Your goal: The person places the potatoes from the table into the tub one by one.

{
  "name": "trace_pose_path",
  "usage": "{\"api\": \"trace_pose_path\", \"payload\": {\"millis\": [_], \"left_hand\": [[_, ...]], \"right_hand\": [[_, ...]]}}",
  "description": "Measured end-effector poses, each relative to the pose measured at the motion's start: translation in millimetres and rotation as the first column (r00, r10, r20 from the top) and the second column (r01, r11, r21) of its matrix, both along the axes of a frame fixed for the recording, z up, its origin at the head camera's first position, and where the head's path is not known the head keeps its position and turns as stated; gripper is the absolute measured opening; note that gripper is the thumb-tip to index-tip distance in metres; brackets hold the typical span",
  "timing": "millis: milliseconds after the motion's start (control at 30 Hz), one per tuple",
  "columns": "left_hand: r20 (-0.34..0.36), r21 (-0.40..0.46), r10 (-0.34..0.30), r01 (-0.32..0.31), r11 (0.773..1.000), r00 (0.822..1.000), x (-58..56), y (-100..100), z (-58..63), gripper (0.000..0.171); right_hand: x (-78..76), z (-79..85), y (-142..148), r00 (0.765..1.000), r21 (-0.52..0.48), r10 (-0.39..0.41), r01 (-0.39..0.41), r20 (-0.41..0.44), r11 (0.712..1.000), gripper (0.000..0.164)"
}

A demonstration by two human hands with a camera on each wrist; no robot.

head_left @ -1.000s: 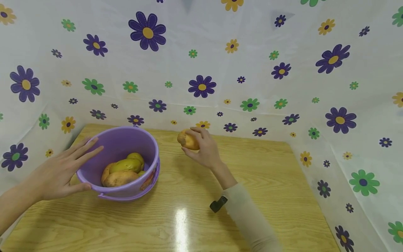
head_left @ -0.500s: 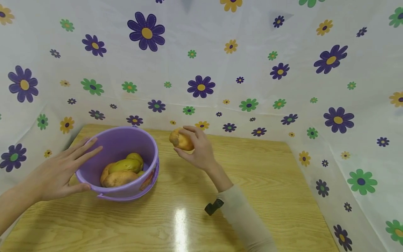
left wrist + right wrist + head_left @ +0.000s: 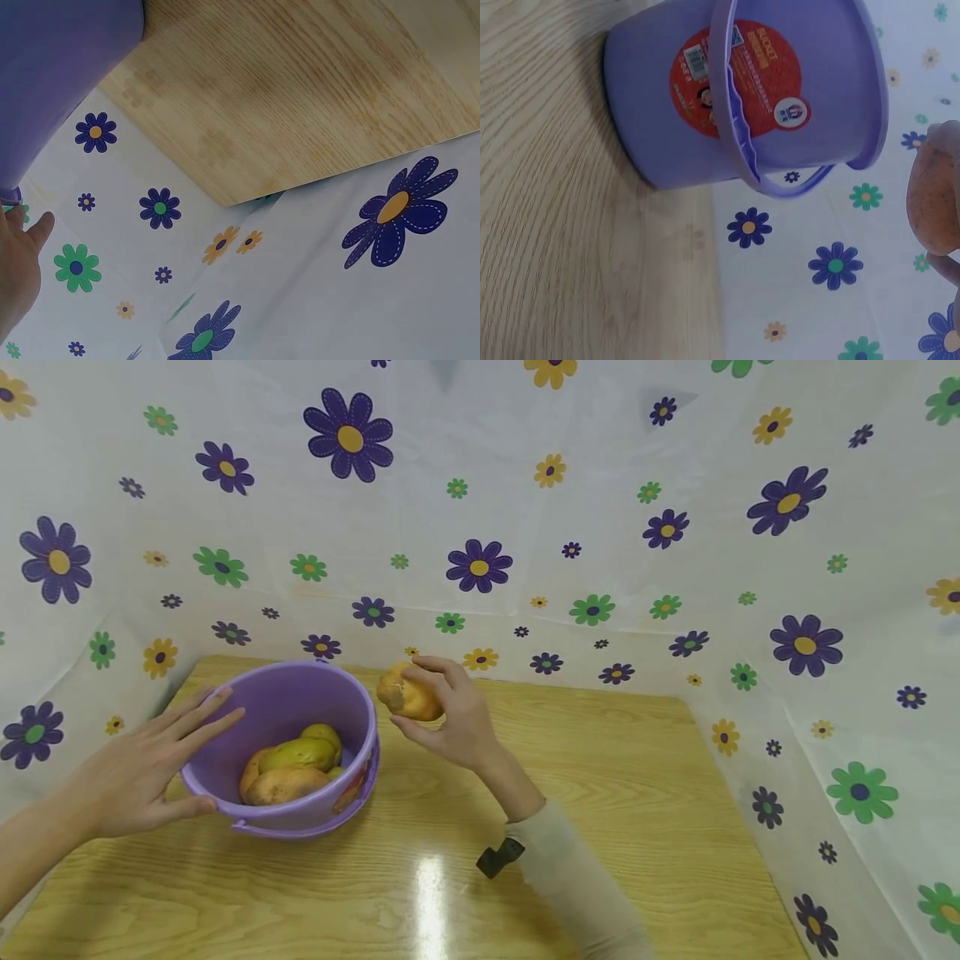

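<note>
My right hand [image 3: 461, 720] grips a yellow-brown potato [image 3: 414, 695] with a darker patch, thumb below and fingers over the top. It is held up just right of the purple bucket [image 3: 279, 706], near rim height. In the right wrist view the potato [image 3: 935, 199] shows at the right edge, apart from the bucket [image 3: 641, 97]. My left hand [image 3: 142, 772] rests at the bucket's left rim, fingers extended over the edge and thumb at the near side. Inside the bucket lie several potatoes [image 3: 288, 785], one a greenish-yellow piece [image 3: 303, 753].
The wooden table [image 3: 600, 793] extends right and forward of the bucket. White flowered sheeting [image 3: 420, 510] stands behind the table and along both sides. The bucket's handle [image 3: 731, 90] hangs down outside, over a round red label [image 3: 776, 86].
My right hand has moved left with the potato, closer to the bucket's right rim. My left hand and the bucket stay where they were.
</note>
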State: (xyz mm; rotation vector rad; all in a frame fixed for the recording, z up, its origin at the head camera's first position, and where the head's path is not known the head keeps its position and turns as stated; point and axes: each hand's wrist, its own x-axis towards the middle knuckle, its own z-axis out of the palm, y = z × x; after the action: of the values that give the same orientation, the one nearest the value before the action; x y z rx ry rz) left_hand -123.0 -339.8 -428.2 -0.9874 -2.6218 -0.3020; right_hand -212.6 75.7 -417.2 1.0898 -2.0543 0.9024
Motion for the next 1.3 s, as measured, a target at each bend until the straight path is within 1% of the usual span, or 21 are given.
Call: {"api": "trace_pose_path", "payload": {"millis": [133, 333, 600, 733, 867, 1100, 1300], "left_hand": [[0.001, -0.002, 0.009, -0.009, 1.0, 1.0, 0.1, -1, -0.2, 0.104], [0.007, -0.002, 0.017, -0.017, 1.0, 1.0, 0.5, 0, -0.6, 0.104], [-0.003, -0.003, 0.002, -0.002, 1.0, 1.0, -0.6, 0, -0.2, 0.104], [-0.011, -0.002, -0.005, 0.005, 1.0, 1.0, -1.3, -1, -0.8, 0.104], [-0.011, 0.001, -0.009, 0.009, 1.0, 1.0, -0.8, -1, -1.0, 0.104], [0.01, 0.009, 0.001, -0.001, 1.0, 1.0, 0.5, -1, -1.2, 0.103], [0.001, 0.012, 0.0, 0.0, 1.0, 1.0, -0.1, -1, -1.2, 0.103]], "right_hand": [[2.8, 3.2, -6, 0.999, 0.009, 0.031, -0.031, -0.009, 0.999, 0.063], [6.7, 9.4, -17, 0.998, 0.031, 0.053, -0.052, -0.033, 0.998, 0.064], [8.0, 20.2, -32, 0.994, 0.084, 0.081, -0.075, -0.078, 0.994, 0.065], [8.8, 24.7, -39, 0.991, 0.104, 0.112, -0.104, -0.071, 0.989, 0.065], [9.6, 27.9, -45, 0.989, 0.15, 0.138, -0.128, -0.057, 0.98, 0.063], [10.1, 31.3, -53, 0.988, 0.224, 0.15, -0.136, -0.045, 0.965, 0.062], [9.0, 31.5, -61, 0.981, 0.292, 0.186, -0.164, -0.049, 0.942, 0.063]]}}
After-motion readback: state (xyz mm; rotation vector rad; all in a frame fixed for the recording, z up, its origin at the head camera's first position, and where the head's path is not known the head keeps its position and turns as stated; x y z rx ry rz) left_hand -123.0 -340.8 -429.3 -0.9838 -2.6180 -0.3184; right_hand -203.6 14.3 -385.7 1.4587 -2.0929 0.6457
